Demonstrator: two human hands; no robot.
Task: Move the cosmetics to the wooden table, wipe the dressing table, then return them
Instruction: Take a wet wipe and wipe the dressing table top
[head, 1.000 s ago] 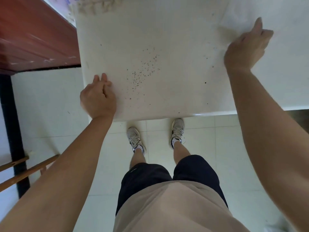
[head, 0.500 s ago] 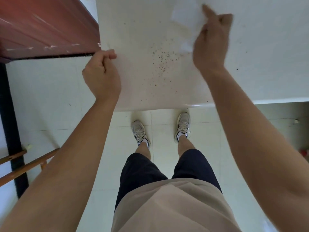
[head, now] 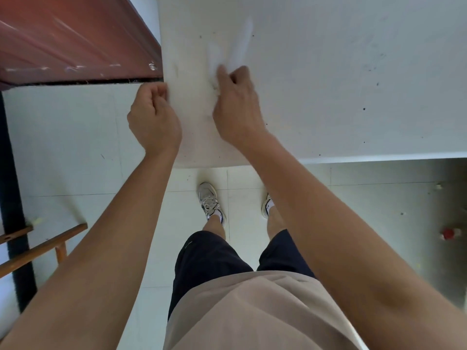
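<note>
The right hand (head: 236,109) has its grip tight on a soft white wipe (head: 238,50) on the flat white table (head: 328,84), by its left edge. The left hand (head: 154,117) curls there; I cannot tell its grip. No cosmetics show. This looks like the wiping step; putting back is left.

Motion-blurred white tissue (head: 240,45), shape indistinct

On the dressing table (head: 328,72), right hand (head: 237,107) with blurred white wipe (head: 240,46); left hand (head: 154,120) at its left edge.
</note>
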